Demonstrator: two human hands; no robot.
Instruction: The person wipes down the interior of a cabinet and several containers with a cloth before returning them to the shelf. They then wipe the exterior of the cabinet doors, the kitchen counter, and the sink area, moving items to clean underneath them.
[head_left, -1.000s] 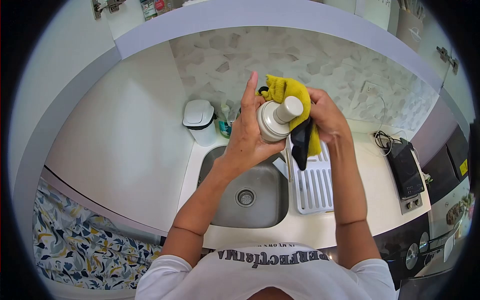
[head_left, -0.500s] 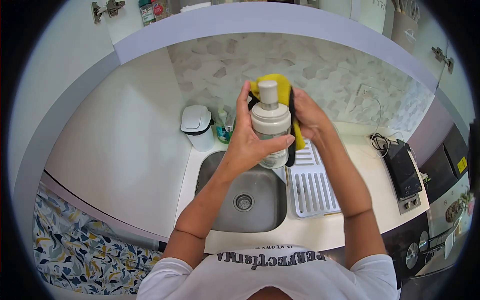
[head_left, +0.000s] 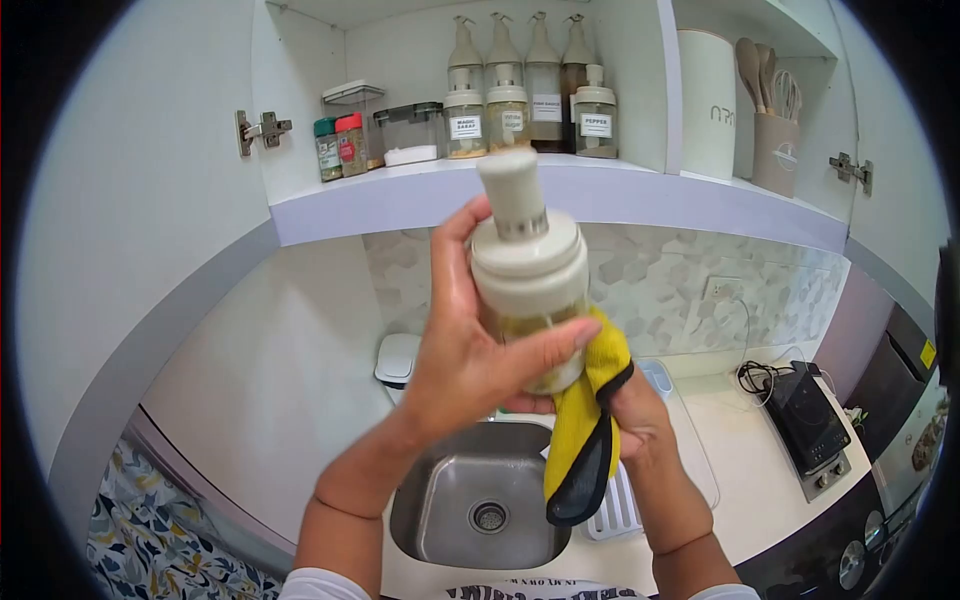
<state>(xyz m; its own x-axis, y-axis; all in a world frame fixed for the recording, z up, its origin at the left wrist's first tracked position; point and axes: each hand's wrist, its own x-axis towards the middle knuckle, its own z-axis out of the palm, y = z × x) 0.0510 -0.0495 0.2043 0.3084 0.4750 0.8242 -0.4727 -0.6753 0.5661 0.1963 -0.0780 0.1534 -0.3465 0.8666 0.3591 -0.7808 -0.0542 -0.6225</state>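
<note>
A glass seasoning jar (head_left: 530, 265) with a cream lid and a tall knob on top is held up, slightly tilted, in front of the cabinet. My left hand (head_left: 455, 350) is wrapped round it from the left, its thumb across the front of the glass. Below and to the right, my right hand (head_left: 642, 415) grips a yellow cloth with black edging (head_left: 585, 440), which touches the jar's lower right side and hangs down. Part of my right hand's fingers is hidden behind the cloth and jar.
Above, an open cabinet shelf (head_left: 380, 195) holds labelled jars (head_left: 596, 120), pump bottles (head_left: 543, 85), spice bottles (head_left: 350, 145) and a utensil holder (head_left: 770, 150). Below are a steel sink (head_left: 440, 500), a drying rack (head_left: 615, 515), a white bin (head_left: 397, 358) and a black cooktop (head_left: 800, 410).
The view has tilted up, bringing the cabinet shelf into sight. The jar is raised closer to the shelf, and the cloth has slid from behind the jar to its lower right.
</note>
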